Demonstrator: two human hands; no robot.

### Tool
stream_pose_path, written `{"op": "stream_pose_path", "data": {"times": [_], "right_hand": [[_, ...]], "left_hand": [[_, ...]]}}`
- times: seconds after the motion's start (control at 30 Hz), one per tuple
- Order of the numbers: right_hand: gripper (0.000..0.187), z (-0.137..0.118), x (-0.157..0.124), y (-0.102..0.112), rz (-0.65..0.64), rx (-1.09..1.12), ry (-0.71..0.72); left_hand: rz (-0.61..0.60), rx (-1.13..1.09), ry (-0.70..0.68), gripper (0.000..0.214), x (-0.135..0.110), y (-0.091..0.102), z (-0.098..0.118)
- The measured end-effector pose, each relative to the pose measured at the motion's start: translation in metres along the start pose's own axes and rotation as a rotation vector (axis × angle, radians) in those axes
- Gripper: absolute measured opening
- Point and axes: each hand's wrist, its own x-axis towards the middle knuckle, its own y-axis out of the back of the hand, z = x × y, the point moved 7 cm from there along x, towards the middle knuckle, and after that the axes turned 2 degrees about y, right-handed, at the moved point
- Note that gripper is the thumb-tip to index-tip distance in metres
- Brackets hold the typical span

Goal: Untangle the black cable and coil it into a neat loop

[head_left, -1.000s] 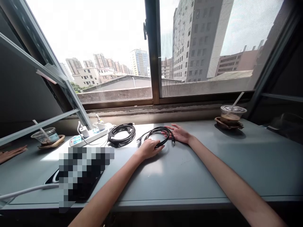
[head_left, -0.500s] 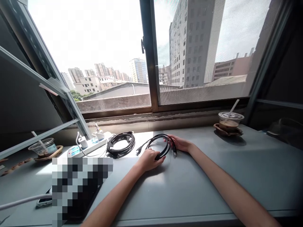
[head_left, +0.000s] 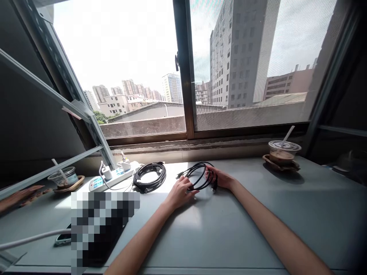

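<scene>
A coiled black cable (head_left: 200, 176) is tilted up off the grey table (head_left: 243, 225) near the window. My left hand (head_left: 180, 191) grips the near left side of the coil, fingers curled on it. My right hand (head_left: 222, 178) holds the coil's right side, fingers wrapped round the strands. Loose plug ends stick out at the coil's left. A second black cable coil (head_left: 150, 177) lies flat just to the left.
A white power strip (head_left: 111, 177) with chargers lies left of the coils. Iced drinks with straws stand at the far left (head_left: 63, 177) and far right (head_left: 283, 152). Another person's hand (head_left: 17, 196) rests at the left edge. A phone (head_left: 63, 239) and a blurred patch lie near left.
The right hand went from lying open beside the coil to closed on it. Both hands have lifted the coil's far side off the table. The view shifted slightly.
</scene>
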Motion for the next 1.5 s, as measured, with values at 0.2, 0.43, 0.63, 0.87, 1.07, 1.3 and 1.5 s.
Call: {"op": "stream_pose_path", "data": {"times": [0.2, 0.43, 0.63, 0.87, 1.07, 1.3, 1.5], "right_hand": [[0.032, 0.001, 0.001, -0.004, -0.012, 0.004, -0.018], [0.029, 0.003, 0.007, 0.002, 0.061, -0.080, 0.008], [0.030, 0.007, 0.016, 0.007, 0.165, -0.272, 0.043], [0.027, 0.013, 0.025, 0.009, 0.198, -0.608, 0.086], [0.023, 0.018, 0.030, 0.000, 0.163, -0.861, 0.120], [0.024, 0.013, 0.023, -0.010, 0.201, -1.011, 0.185], [0.028, 0.005, 0.019, -0.012, 0.268, -1.000, 0.212]], "left_hand": [[0.021, -0.001, -0.004, 0.026, -0.003, 0.004, -0.002], [0.090, 0.044, 0.005, 0.022, -0.004, 0.009, -0.004], [0.143, 0.051, 0.017, 0.027, -0.005, 0.009, -0.010], [0.155, 0.023, -0.041, 0.016, -0.007, 0.011, 0.005], [0.111, -0.030, -0.110, 0.008, -0.007, 0.015, 0.025], [0.097, -0.033, -0.080, 0.029, -0.005, 0.019, 0.026], [0.167, -0.235, 0.033, 0.026, -0.007, 0.027, 0.023]]}}
